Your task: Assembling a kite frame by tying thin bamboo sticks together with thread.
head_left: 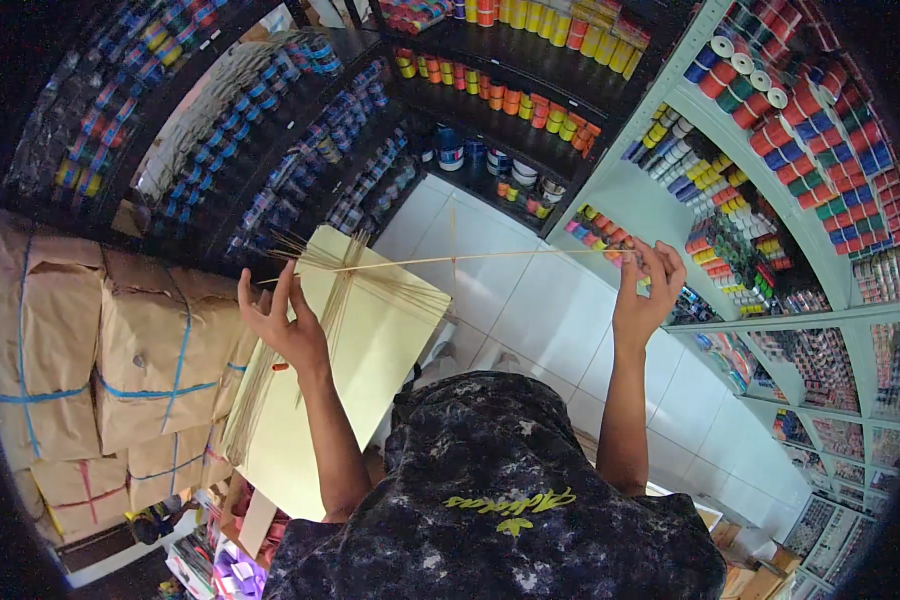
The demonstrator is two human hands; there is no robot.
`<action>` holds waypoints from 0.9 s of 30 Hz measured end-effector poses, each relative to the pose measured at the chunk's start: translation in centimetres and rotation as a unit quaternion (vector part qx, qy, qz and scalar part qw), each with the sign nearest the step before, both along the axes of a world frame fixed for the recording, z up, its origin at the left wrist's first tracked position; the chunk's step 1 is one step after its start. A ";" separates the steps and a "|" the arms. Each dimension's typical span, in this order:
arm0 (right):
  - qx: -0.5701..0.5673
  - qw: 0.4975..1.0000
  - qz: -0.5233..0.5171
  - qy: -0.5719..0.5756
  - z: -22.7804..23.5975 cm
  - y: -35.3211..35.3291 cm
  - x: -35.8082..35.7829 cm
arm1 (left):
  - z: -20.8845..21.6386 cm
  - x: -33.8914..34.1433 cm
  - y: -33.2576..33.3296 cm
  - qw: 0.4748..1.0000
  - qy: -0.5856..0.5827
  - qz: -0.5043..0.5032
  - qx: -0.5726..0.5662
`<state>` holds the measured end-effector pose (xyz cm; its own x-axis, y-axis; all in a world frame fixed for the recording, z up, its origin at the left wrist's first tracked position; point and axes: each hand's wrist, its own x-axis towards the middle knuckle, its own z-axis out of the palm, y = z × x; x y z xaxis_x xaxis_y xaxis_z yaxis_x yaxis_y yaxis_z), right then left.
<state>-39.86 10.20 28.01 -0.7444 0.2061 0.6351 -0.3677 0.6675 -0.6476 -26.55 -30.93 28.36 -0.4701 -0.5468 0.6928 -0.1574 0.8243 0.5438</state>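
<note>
Dark shelves (570, 87) and pale green shelving (630, 130) are packed with cylindrical spools (560, 22), near stacked parcels (145, 340) wrapped in creased brown paper and bound with cord. A smooth, pale yellow tabletop (370, 355) is crossed near its far corner by bundles of thin, straw-coloured strips (342, 290), with more laid along its left edge. The left hand (290, 335) is raised over that edge, the right hand (647, 300) well beyond the right edge; between the pinched fingers of both, a long, slender strip (490, 256) is held aloft, slightly bowed. A small orange-red piece (280, 367) is seen near the left edge.
</note>
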 end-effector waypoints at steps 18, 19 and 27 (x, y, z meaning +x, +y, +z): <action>-0.004 1.000 -0.008 -0.012 0.1 -0.5 -0.1 | -0.9 0.0 -0.3 1.000 -0.006 -0.017 0.008; -0.028 0.999 0.006 -0.039 0.2 -0.6 0.0 | -1.2 0.0 -0.4 1.000 -0.005 -0.013 0.015; -0.074 0.994 0.006 -0.083 -0.3 -0.8 0.0 | -1.6 0.1 -0.9 0.999 -0.030 -0.023 -0.004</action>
<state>-39.88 9.37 27.67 -0.8398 0.2782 0.4662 -0.2548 0.5564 -0.7909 -26.50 -31.84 26.77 -0.5354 -0.5185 0.6667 -0.1508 0.8354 0.5286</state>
